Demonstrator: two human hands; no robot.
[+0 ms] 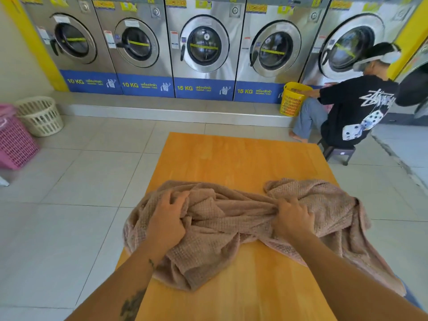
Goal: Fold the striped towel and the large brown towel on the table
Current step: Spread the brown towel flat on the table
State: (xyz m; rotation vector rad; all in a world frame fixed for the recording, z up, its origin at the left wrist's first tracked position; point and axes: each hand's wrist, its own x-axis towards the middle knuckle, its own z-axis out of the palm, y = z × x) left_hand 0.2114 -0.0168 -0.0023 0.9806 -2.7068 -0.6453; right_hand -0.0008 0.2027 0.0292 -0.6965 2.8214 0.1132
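The brown towel (231,223) is a soft, matt cloth with a rough waffle weave, crumpled into folds. The counter (240,163) beneath it is smooth orange-yellow wood with a faint sheen and fine grain. The floor (69,205) is pale glazed tile, lightly glossy. On the far side, the washing machines (203,49) show brushed metal fronts with glossy glass doors. The baskets (40,115) at far left are latticed plastic.

We see the large brown towel (231,225) bunched across the near part of the wooden table (236,158) — its right side spilling over the table's right edge. On it, the left hand (168,220) and right hand (293,218) each clench a fistful of cloth.
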